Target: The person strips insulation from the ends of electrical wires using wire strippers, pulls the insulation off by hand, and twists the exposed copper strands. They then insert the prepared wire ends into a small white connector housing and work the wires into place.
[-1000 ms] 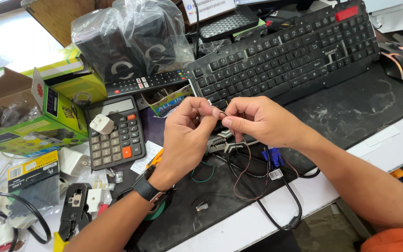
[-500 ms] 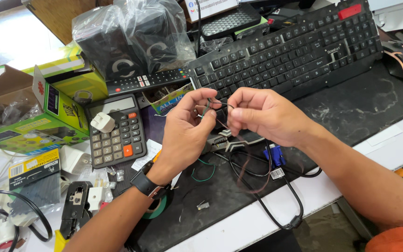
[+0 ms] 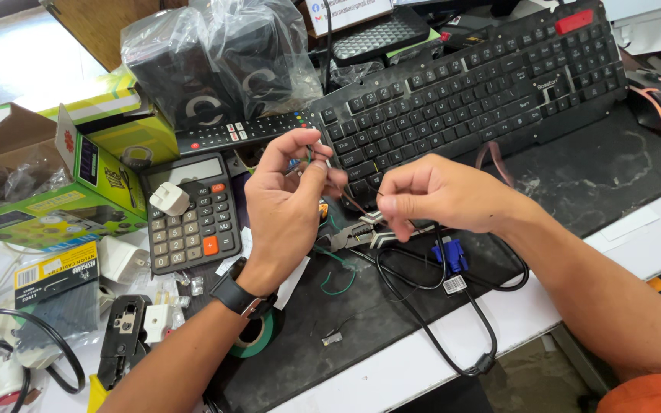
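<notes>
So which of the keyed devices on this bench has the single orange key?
The grey desk calculator left of the left hand; the black keyboard and slim black remote lack one.

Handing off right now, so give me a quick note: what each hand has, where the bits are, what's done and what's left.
Left hand: raised over the mat, fingertips pinching thin wires.
Right hand: closed on a thin wire running from the left hand.
Pliers lie under the hands; black cable with blue plug loops at the desk edge; green tape roll near the left wrist.
Done: wire ends are in hand. Left: whether they are joined cannot be seen; tape unused.
</notes>
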Tool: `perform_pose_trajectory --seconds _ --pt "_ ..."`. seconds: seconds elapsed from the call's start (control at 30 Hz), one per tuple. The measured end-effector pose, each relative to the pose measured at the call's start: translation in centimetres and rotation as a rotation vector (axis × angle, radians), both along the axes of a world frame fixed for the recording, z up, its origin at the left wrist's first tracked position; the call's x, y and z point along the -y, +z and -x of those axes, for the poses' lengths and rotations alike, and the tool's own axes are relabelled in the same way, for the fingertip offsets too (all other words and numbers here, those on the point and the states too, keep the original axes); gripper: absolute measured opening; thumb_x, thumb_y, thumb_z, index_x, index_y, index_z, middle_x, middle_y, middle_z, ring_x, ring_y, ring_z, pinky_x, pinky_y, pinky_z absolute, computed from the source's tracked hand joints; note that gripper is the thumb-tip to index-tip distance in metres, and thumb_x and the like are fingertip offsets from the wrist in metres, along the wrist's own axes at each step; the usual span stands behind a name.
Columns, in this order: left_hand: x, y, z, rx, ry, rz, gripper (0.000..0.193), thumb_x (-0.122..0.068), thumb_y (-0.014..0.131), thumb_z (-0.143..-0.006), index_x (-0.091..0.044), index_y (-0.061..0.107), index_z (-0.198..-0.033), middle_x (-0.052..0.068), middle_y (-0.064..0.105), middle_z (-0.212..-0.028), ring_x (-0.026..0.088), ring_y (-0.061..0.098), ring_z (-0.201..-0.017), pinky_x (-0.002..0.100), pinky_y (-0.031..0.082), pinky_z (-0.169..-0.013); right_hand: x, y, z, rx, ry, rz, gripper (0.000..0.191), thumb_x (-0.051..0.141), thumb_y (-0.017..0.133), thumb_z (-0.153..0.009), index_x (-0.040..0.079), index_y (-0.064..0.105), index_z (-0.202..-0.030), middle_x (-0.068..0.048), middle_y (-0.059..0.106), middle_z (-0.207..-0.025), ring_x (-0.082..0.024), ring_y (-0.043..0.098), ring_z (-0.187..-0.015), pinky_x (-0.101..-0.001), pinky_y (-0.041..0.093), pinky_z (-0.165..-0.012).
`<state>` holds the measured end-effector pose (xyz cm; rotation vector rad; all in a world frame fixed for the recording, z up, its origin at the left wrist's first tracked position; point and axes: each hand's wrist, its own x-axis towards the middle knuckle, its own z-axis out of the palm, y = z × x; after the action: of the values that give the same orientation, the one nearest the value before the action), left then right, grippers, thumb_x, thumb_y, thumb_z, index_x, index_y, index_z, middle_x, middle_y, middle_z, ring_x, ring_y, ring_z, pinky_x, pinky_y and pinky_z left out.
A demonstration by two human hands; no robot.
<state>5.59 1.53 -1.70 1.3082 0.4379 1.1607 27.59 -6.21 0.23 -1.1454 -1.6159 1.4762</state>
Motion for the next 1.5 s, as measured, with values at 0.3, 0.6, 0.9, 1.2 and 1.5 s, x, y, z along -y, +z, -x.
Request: perform_pose_trajectory --seconds 0.3,0.6,0.9,1.2,1.5 --pt "0.1 0.9 0.4 -0.148 -0.092 0.037 0.031 0.001 0.057 -0.102 -0.001 0.059 -0.133 0.008 0.068 -0.118 0.007 0.065 -0.067 0.019 0.046 -0.049 0.2 0.4 0.6 0.088 -0.038 0.231 0.040 0.037 0.042 -0.100 0.005 0.065 -0.110 -0.004 0.074 -0.090 -0.007 0.050 -0.044 -0.0243 0.040 -0.040" --pt "1.3 0.6 -0.1 -0.321 -0.287 -0.036 0.035 0.002 0.058 -0.099 -0.006 0.051 -0.132 0.008 0.078 -0.106 0.008 0.070 -0.069 0.022 0.056 -0.061 -0.4 -0.8 0.4 -0.196 -0.193 0.022 0.042 0.012 0.065 -0.095 0.004 0.055 -0.135 -0.004 0.067 -0.101 -0.010 0.065 -0.081 -0.0285 0.056 -0.075" --pt "1.8 0.7 -0.1 -0.479 -0.104 -0.222 0.017 -0.004 0.064 -0.100 -0.005 0.074 -0.115 0.005 0.076 -0.079 0.004 0.069 -0.070 0.021 0.052 -0.056 -0.2 -0.1 1.3 -0.244 -0.219 -0.015 0.033 0.000 0.064 -0.095 -0.007 0.061 -0.127 -0.012 0.074 -0.107 -0.018 0.073 -0.099 -0.0364 0.061 -0.094" --pt "2.1 0.6 -0.3 -0.420 -0.093 -0.216 0.016 -0.001 0.065 -0.099 -0.004 0.070 -0.114 0.003 0.075 -0.090 0.004 0.066 -0.068 0.021 0.054 -0.057 -0.5 -0.5 1.0 -0.250 -0.179 0.027 0.036 -0.001 0.065 -0.093 -0.003 0.058 -0.128 -0.012 0.070 -0.101 -0.018 0.071 -0.090 -0.0353 0.059 -0.085" --pt "1.9 1.1 -0.3 -0.427 -0.060 -0.188 0.026 0.000 0.065 -0.096 -0.003 0.060 -0.122 0.005 0.077 -0.105 0.005 0.067 -0.068 0.022 0.055 -0.057 -0.2 -1.9 0.0 -0.273 -0.247 0.099 0.038 0.005 0.065 -0.100 0.002 0.067 -0.138 0.002 0.057 -0.095 -0.003 0.043 -0.064 -0.0203 0.033 -0.050"
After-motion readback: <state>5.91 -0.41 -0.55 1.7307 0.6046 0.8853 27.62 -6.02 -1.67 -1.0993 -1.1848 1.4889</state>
